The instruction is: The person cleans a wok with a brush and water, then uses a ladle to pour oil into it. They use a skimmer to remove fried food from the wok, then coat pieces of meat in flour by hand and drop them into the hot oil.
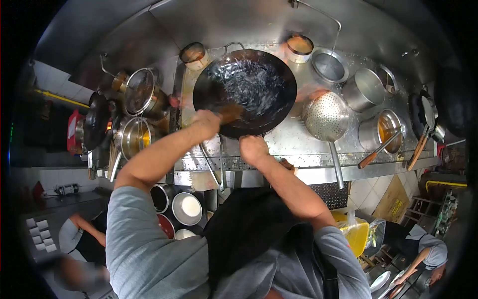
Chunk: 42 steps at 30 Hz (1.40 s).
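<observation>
A large black wok (274, 107) sits on the steel range in front of me, with wet, swirling, shiny liquid in its bowl. My left hand (206, 124) is closed at the wok's near left rim. From it a brown wok brush (230, 113), smeared by motion, reaches into the bowl. At the near edge, my right hand (253, 149) is a fist around the wok's near side; the part it grips is hidden under the fingers. A loop handle (234, 45) stands at the wok's far rim.
Right of the wok lie a perforated strainer (326, 117), a steel pot (363, 89) and a pot with a ladle (386, 132). Two tins (194, 56) stand behind. Strainers and pots (134, 137) are at left. Co-workers (430, 251) are at both lower sides.
</observation>
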{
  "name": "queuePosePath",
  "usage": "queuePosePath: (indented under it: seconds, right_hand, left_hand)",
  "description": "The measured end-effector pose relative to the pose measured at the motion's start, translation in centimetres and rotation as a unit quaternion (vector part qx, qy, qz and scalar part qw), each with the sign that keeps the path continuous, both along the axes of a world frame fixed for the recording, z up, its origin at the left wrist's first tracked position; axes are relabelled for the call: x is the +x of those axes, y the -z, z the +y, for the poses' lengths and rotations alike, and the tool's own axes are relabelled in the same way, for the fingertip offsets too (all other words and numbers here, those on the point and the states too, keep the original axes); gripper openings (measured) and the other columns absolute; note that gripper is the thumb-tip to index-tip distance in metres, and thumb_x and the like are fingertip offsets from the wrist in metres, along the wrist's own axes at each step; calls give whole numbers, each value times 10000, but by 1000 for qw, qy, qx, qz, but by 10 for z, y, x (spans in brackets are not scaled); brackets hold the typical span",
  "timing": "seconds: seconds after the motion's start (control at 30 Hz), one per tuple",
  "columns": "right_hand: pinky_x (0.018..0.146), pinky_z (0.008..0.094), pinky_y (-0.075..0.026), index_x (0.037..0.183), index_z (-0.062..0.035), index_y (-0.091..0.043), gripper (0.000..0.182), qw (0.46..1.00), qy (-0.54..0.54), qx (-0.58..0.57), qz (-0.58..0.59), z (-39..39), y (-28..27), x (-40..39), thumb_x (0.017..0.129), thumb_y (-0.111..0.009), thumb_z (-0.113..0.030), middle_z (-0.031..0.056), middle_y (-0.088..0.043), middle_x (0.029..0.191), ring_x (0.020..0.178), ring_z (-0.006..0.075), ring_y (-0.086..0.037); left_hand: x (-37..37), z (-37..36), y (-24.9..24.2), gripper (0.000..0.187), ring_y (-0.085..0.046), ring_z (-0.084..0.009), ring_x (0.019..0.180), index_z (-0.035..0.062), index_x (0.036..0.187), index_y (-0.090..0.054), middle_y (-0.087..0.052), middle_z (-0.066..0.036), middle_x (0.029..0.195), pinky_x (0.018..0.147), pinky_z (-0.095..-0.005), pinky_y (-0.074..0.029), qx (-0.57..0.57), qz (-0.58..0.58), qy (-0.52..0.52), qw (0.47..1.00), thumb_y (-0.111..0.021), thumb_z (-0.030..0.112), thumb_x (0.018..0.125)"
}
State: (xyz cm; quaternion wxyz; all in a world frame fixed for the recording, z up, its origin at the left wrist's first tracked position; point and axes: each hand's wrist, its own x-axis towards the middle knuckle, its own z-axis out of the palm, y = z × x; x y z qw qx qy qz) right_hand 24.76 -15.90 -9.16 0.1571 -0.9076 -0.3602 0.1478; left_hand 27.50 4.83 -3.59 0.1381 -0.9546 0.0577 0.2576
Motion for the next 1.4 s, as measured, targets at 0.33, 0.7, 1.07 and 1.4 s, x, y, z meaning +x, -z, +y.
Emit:
queuePosePath:
  seconds: [0.33,0.7,1.07,1.4]
  right_hand:
    - [815,414,-506,862,-49,-674,179,996,-19,67,-62,-10,3,-4,796,-513,-91,160,-701,935,881,305,-684]
    - [804,443,-517,855,-11,-651,153,997,6,58,-46,-11,0,-4,834,-595,-152,193,-685,879,838,340,-677]
    - [838,419,-499,918,-56,-679,204,998,-11,50,-27,-16,-2,-2,801,-516,-97,153,-706,956,919,296,-683]
    - [794,455,-551,846,-14,-729,284,995,-19,-97,33,-1,-2,12,859,-554,-237,207,-708,849,838,354,-700]
  left_hand:
    - [40,-75,19,511,-663,-356,1014,119,1283,-573,-691,-196,1038,850,-451,-535,-185,-50,-69,979,-632,223,786]
    - [47,-9,-39,297,-691,-268,995,109,1103,-724,-717,-79,1086,740,-432,-574,149,105,17,983,-667,134,813]
    - [69,-57,19,462,-659,-326,1058,140,1231,-614,-684,-155,1126,902,-425,-529,-123,-67,-151,979,-674,276,793]
    - [-1,55,-12,489,-660,-303,1033,280,1401,-493,-638,-143,1183,815,-429,-548,77,29,-81,993,-497,151,930]
